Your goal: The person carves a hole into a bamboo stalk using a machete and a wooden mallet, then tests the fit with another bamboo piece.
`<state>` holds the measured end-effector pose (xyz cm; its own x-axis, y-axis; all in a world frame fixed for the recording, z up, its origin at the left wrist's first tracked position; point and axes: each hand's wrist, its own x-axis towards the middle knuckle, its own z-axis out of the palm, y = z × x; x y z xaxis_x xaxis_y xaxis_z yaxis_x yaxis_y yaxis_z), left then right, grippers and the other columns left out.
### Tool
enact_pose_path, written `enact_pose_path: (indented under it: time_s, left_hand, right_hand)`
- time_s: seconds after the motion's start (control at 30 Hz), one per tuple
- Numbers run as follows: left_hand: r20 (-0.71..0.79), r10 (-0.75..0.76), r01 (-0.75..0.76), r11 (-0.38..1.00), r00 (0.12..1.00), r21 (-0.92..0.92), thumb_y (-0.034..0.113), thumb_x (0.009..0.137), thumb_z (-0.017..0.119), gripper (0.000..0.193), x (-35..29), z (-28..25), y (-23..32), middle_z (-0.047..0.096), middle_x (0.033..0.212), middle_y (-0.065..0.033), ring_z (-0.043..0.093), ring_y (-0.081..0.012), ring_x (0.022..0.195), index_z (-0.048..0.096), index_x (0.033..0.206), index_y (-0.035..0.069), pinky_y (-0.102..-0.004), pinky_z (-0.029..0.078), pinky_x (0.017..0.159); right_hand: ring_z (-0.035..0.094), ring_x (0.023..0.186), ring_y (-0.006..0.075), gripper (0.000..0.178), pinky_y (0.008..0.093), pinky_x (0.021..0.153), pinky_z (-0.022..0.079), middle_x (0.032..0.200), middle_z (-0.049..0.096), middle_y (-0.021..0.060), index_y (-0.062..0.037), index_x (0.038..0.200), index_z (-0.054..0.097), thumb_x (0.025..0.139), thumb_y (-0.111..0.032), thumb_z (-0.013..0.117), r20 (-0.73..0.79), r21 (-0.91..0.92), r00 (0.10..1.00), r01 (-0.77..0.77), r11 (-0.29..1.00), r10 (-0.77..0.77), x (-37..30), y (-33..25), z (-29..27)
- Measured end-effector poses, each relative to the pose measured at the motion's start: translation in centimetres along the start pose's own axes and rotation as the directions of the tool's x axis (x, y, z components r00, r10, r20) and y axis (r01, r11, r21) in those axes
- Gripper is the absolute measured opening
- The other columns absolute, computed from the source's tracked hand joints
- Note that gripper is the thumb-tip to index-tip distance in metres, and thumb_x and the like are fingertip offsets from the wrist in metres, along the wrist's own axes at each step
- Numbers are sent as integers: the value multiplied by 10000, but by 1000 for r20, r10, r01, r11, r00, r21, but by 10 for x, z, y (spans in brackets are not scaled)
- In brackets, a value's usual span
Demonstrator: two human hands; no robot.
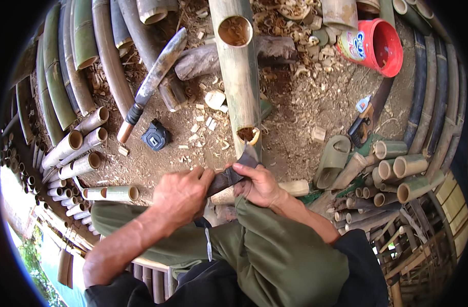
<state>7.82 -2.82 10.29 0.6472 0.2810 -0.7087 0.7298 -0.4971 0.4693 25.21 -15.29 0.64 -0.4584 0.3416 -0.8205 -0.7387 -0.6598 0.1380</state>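
In my left hand [182,190], closed in a fist, is the dark handle of a short knife [249,156]. My right hand [262,185] pinches the same knife near the base of its blade. The blade points away from me, its tip at the lower hole [246,134] of a thick bamboo pole [238,89]. A pale curled shaving [254,136] sits at that hole's edge. Farther up the pole is a larger round hole [235,31]. The pole lies lengthwise in front of me, across a dark log [201,61].
To the left lie a machete [154,77] and a black tape measure [156,135]. On the right are a red bucket [385,48] on its side, a handsaw [364,123], a small glue bottle [363,104] and a green sandal [332,161]. Cut bamboo [55,87] lines both sides; chips litter the dirt.
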Motion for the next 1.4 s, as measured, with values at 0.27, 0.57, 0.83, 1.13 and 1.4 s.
enact_pose_path:
  time_s: [0.27,0.57,0.83,1.13,1.4]
  left_hand:
    - [-145,-339,211,811,930,-545,109,710,722,558,32,133,95,579,928,-190,663,-366,736,391,1143,-9,-438,567,642]
    - [23,80,-83,971,997,223,82,796,638,247,1,2,-14,624,841,-91,677,-256,716,533,1019,63,-386,533,603]
    - [-95,-239,163,855,966,-493,106,712,734,535,16,122,60,629,867,-197,680,-367,700,409,1126,9,-460,557,599]
    - [-83,-530,292,583,844,-758,236,715,793,434,15,167,43,700,842,-182,701,-312,725,675,1085,42,-414,569,712]
    - [-203,-212,212,977,956,-22,158,775,671,109,28,12,-33,685,730,-128,693,-291,643,689,834,69,-413,548,588]
  right_hand:
    - [591,575,121,305,256,569,459,664,660,75,19,901,681,953,-262,576,-197,-755,743,302,582,-640,-6,1,-17]
    - [627,592,145,253,293,548,547,923,689,69,-29,1085,655,997,-245,558,219,101,973,53,993,-74,16,22,0]
    - [565,554,126,296,270,543,449,736,686,64,2,925,704,944,-274,600,-205,-710,840,226,667,-503,-11,3,-13]
    - [684,678,287,412,426,673,523,702,683,159,26,828,652,1000,-307,482,-86,-879,909,123,460,-409,-2,14,4]
    - [711,765,297,279,415,705,616,1093,657,213,4,1186,493,1014,-213,461,159,10,944,292,956,-290,23,-7,35]
